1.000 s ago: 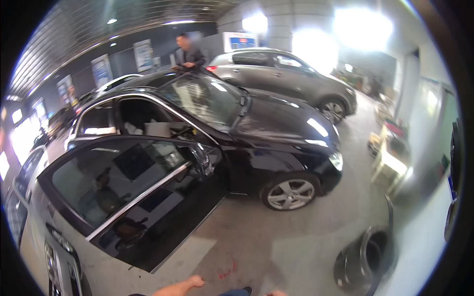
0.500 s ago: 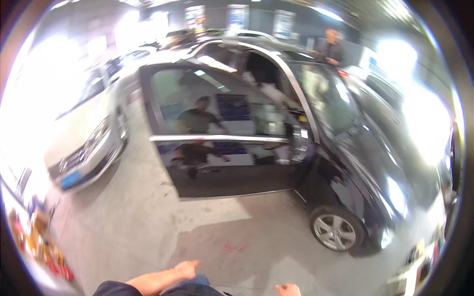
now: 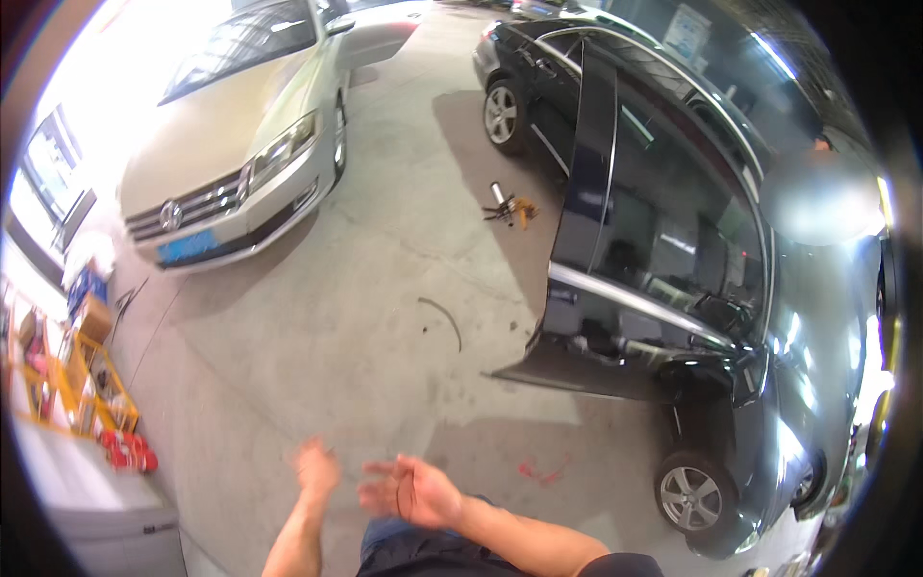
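Note:
My left hand [image 3: 315,468] is held low in front of me, its fingers smeared by motion. Close beside it, my right hand [image 3: 413,491] reaches across toward the left with its fingers spread and nothing in them. Neither hand touches anything that I can see. To the right stands a black car [image 3: 812,317], whose front door [image 3: 630,317] is swung open toward me. Dark reflections cover the door's window [image 3: 683,216].
A beige car [image 3: 226,106] is parked at the far left. On the concrete floor [image 3: 385,260] lie a thin curved strip [image 3: 444,317] and some tools [image 3: 510,207]. Yellow trays [image 3: 101,380] sit on a grey cabinet [image 3: 106,510] at the left. A person's head [image 3: 822,143] partly shows behind the black car.
My view has turned to the left and down, so the beige car and floor show more fully. My right hand has come across beside the left, its fingers now spread.

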A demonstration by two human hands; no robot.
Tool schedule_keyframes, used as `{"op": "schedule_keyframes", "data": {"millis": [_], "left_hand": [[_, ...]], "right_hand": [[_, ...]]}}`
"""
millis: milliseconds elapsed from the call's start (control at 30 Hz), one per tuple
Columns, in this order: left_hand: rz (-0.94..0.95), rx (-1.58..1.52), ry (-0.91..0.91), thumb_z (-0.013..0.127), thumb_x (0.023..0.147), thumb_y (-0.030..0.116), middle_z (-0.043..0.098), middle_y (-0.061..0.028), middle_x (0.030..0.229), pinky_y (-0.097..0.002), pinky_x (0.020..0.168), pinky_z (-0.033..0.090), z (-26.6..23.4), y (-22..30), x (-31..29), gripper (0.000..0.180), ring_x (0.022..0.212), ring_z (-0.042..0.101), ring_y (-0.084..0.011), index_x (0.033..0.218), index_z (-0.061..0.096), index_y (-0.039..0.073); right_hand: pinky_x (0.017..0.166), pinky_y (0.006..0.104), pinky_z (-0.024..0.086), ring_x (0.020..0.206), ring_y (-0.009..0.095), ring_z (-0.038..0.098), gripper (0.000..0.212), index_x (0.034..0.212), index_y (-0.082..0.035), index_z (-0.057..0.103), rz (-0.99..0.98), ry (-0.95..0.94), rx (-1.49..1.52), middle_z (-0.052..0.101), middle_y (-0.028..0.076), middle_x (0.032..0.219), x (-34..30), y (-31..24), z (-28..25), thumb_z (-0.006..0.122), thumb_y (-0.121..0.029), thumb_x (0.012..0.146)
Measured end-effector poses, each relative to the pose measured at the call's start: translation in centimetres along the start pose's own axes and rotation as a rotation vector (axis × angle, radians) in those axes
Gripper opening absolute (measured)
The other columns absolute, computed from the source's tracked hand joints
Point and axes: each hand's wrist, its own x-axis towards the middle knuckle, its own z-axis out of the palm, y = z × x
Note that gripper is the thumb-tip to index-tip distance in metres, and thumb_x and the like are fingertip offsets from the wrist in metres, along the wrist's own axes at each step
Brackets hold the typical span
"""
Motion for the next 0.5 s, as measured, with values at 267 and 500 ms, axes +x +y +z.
{"op": "schedule_keyframes", "data": {"millis": [267,500], "left_hand": [[0.055,-0.423,-0.012,0.059,0.079,0.0,0.05,-0.0292,0.135,-0.0528,0.112,0.037,-3.1,2.5,29.0,0.07,0.125,0.05,-0.0449,0.146,0.039,-0.003],[0.295,0.127,0.084,0.05,0.098,0.046,0.066,-0.0169,0.084,-0.0486,0.065,0.049,9.4,-12.4,52.0,0.047,0.074,0.061,-0.0278,0.101,0.069,0.004]], "right_hand": [[0.102,0.0396,0.048,0.125,0.031,0.059,0.056,0.133,-0.007,0.062,0.153,0.809,-1.975,0.061,0.017,0.136,10.5,-23.6,-3.2,0.053,-0.05,0.099],[0.095,0.044,0.051,0.111,0.031,0.067,0.054,0.122,-0.004,0.069,0.201,1.375,-1.446,0.072,0.016,0.118,14.8,-49.2,-23.0,0.058,-0.05,0.096]]}}
